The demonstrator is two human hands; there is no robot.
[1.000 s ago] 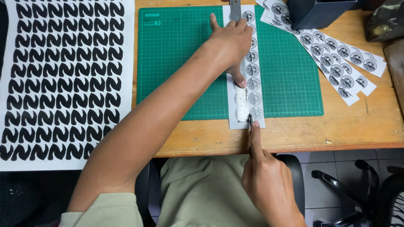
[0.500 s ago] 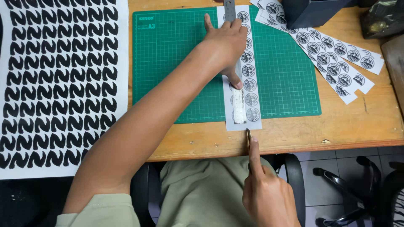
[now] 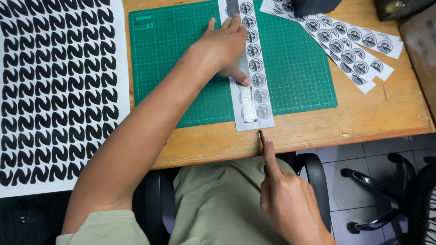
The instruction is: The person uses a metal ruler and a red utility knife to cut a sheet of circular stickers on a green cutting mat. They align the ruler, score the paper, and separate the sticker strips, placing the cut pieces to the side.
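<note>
My left hand [image 3: 225, 47] presses a metal ruler [image 3: 247, 102] flat onto a white strip of round stickers [image 3: 260, 86] that lies on the green cutting mat [image 3: 181, 68]. My right hand [image 3: 286, 195] grips a small craft knife [image 3: 261, 137], index finger stretched along it. The blade tip sits just below the strip's near end, over the wooden table edge. The ruler's upper part is hidden under my left hand.
A large sheet of black curved shapes [image 3: 54, 90] covers the left side. Several cut sticker strips [image 3: 349, 45] fan out at the upper right beside a dark box [image 3: 313, 7]. A black office chair base [image 3: 386, 195] stands on the tiled floor at right.
My right hand has drawn the knife down off the strip's near end toward me. The left hand still holds the ruler in place.
</note>
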